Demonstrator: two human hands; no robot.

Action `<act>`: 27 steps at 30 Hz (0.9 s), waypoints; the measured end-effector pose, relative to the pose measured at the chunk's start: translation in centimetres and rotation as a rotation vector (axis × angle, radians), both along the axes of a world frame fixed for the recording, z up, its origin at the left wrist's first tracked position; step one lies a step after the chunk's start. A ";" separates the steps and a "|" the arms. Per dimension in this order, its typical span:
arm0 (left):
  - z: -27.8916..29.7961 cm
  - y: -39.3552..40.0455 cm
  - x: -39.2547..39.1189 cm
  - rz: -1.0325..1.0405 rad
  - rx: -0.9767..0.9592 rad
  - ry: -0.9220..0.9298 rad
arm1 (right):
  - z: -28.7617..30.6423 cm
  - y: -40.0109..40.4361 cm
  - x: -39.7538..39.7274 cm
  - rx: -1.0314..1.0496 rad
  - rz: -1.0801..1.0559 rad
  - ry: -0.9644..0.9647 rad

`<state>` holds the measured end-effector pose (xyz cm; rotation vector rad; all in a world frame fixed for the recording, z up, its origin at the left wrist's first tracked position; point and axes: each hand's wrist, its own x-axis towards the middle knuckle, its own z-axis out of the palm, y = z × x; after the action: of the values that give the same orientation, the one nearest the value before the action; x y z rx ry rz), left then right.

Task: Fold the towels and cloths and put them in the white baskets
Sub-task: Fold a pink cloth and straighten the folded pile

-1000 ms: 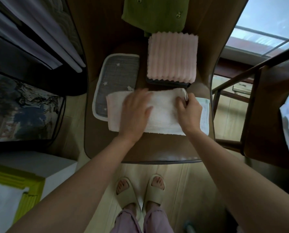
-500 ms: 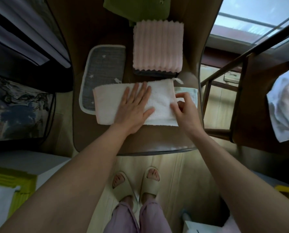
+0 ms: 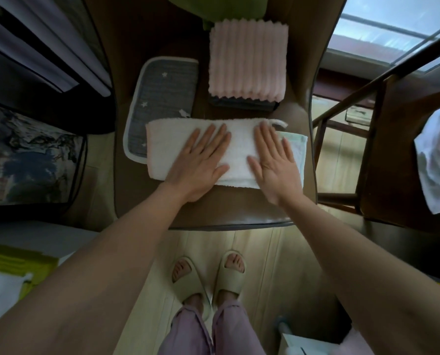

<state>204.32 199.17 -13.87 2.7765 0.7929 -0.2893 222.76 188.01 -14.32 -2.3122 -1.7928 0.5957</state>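
A white towel (image 3: pixel 167 147), folded into a long strip, lies across the brown table (image 3: pixel 239 208). My left hand (image 3: pixel 201 160) presses flat on its middle with straight fingers. My right hand (image 3: pixel 275 160) lies flat on its right part, fingers spread. A pale green cloth (image 3: pixel 297 144) peeks out under the towel's right end. A grey star-patterned cloth (image 3: pixel 162 90) lies behind on the left, partly under the towel. A folded pink ribbed cloth (image 3: pixel 248 60) sits on a dark cloth (image 3: pixel 242 105) behind. A green cloth (image 3: pixel 213 6) lies at the far edge.
A wooden chair (image 3: pixel 403 155) with a white cloth (image 3: pixel 436 155) on it stands to the right. A yellow-green and white cloth (image 3: pixel 6 275) lies at lower left. Part of a white basket (image 3: pixel 298 347) shows at the bottom right. My slippered feet (image 3: pixel 208 275) stand on the pale floor.
My right hand let go of the towel's right edge and now lies flat on it. My left hand stayed pressed on the towel's middle.
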 end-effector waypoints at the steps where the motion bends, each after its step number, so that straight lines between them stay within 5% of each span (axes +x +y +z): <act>1: 0.1 0.0 -0.9 0.004 -0.004 0.004 | -0.2 -0.4 0.3 -0.039 -0.046 -0.003; 4: 1.1 -0.3 -4.0 0.103 -0.040 -0.063 | 1.3 -1.1 -0.4 -0.072 -0.186 -0.118; 6: 2.0 -1.0 -6.1 0.310 -0.101 -0.268 | 3.0 -0.6 -2.3 0.042 -0.150 -0.170; 9: 3.2 -1.7 -8.8 0.866 -0.226 -0.636 | 4.4 2.3 -6.1 0.154 0.118 -0.121; 13: 4.1 -0.8 -10.3 1.533 -0.740 -0.919 | 3.1 6.2 -9.6 0.034 0.306 -0.119; 18: 4.2 -0.4 -10.7 1.344 -0.887 -0.793 | 0.8 7.1 -10.9 -0.019 0.309 -0.204; 27: 3.0 -0.3 -10.1 1.074 -0.573 -0.545 | 0.2 7.3 -11.6 0.002 0.305 -0.209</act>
<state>194.17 198.86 -10.91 1.4847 1.5474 0.3681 211.20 195.27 -14.10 -2.1852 -2.2640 0.4011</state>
